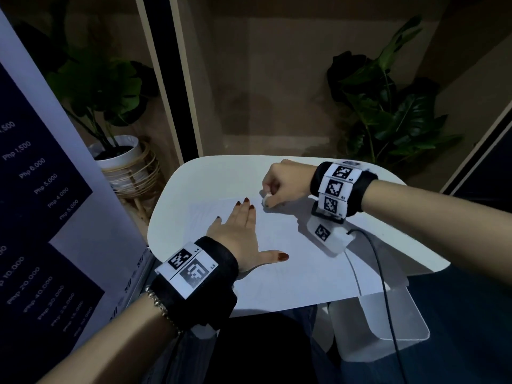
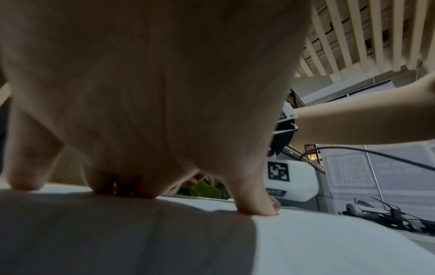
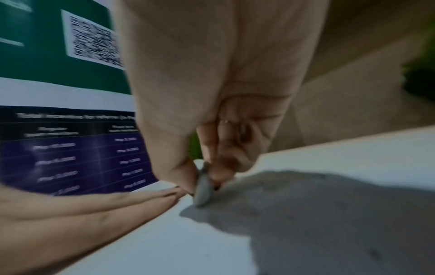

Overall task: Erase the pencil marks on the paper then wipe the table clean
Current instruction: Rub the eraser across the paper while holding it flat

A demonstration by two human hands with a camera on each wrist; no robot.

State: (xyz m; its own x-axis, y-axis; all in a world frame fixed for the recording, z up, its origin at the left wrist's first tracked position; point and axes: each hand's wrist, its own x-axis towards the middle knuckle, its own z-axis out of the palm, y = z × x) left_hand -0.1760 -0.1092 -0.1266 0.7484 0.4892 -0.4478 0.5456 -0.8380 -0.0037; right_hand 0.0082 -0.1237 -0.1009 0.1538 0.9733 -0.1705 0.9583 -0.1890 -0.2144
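A white sheet of paper [image 1: 293, 253] lies on the small white table [image 1: 210, 173]. My left hand [image 1: 241, 231] lies flat on the sheet, fingers straight and thumb spread, holding it down. My right hand [image 1: 279, 187] pinches a small white eraser [image 1: 266, 199] between thumb and fingers and presses its tip on the paper's far edge, just beyond my left fingertips. The right wrist view shows the eraser [image 3: 202, 188] as a grey oval touching the sheet, with my left fingers [image 3: 141, 199] lying beside it. In the left wrist view my palm [image 2: 150, 104] fills the frame above the paper [image 2: 329, 247].
Potted plants stand behind the table, one in a white pot [image 1: 122, 159] at the left and another [image 1: 388, 106] at the right. A price poster [image 1: 41, 217] runs along the left side. A black cable [image 1: 385, 278] hangs from my right wrist camera across the table's right edge.
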